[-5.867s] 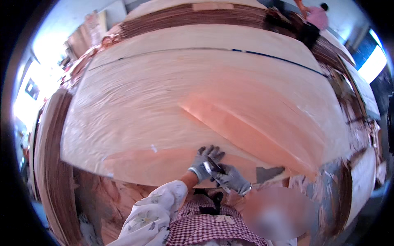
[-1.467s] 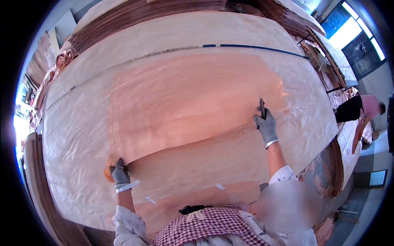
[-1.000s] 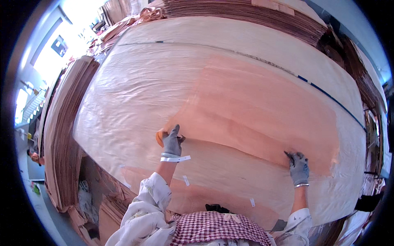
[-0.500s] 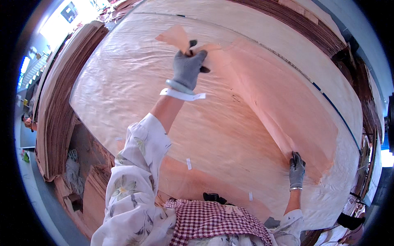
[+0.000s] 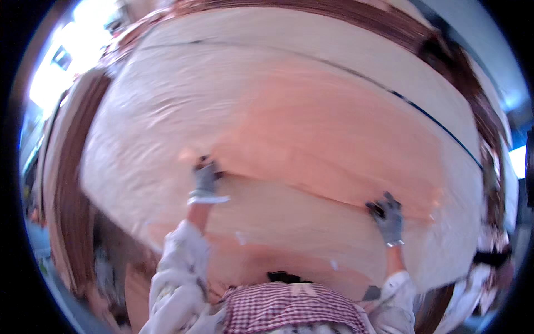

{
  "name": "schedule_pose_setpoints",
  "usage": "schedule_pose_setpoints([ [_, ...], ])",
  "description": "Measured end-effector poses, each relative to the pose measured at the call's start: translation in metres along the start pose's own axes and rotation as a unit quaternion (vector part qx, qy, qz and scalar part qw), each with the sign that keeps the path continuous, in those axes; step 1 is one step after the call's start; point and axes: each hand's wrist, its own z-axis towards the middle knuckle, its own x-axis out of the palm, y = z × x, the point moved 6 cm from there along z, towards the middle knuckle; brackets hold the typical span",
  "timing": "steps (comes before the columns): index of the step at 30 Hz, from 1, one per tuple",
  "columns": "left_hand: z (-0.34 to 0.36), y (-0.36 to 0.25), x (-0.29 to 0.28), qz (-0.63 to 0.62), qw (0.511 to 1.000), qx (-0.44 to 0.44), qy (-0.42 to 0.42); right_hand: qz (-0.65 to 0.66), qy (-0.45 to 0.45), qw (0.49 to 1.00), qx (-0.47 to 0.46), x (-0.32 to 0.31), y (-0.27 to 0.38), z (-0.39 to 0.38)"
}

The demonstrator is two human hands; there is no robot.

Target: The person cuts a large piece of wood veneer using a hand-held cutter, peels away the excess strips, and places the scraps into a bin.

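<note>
A thin orange-pink wood veneer sheet (image 5: 334, 133) lies over a larger pale sheet (image 5: 128, 139) on a broad stack before me. My left hand (image 5: 206, 177), in a grey glove with dark fingertips, is closed on the near left corner of the veneer. A small lighter piece of veneer (image 5: 187, 154) sticks out beside its fingers. Farther right, my right hand (image 5: 387, 219), gloved alike, grips the near edge of the veneer, thumb set apart from the fingers. Motion blur softens the fingertips of both hands. The near edge runs between the hands, slightly lifted in places.
A dark-blue-marked cord or strip (image 5: 428, 114) crosses the pale sheet beyond the veneer. A tall veneer stack (image 5: 72, 183) stands on the left, with more layers (image 5: 334, 12) along the far side. Another orange veneer piece (image 5: 261, 261) lies close to my checked apron (image 5: 295, 306).
My left hand has come down toward me and left, bringing the veneer's left end with it. The near edge, slanted before, now runs nearly crosswise. The view has shifted slightly.
</note>
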Motion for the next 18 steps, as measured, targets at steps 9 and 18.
schedule_pose_setpoints([
  [9,-0.073,-0.038,0.012,0.148,0.917,-0.312,0.202,-0.016,0.016,0.998,0.063,0.026,0.001,0.004],
  [18,-0.056,-0.094,0.153,0.587,0.686,0.318,0.291,-0.043,0.033,0.998,0.026,0.024,0.012,0.010],
])
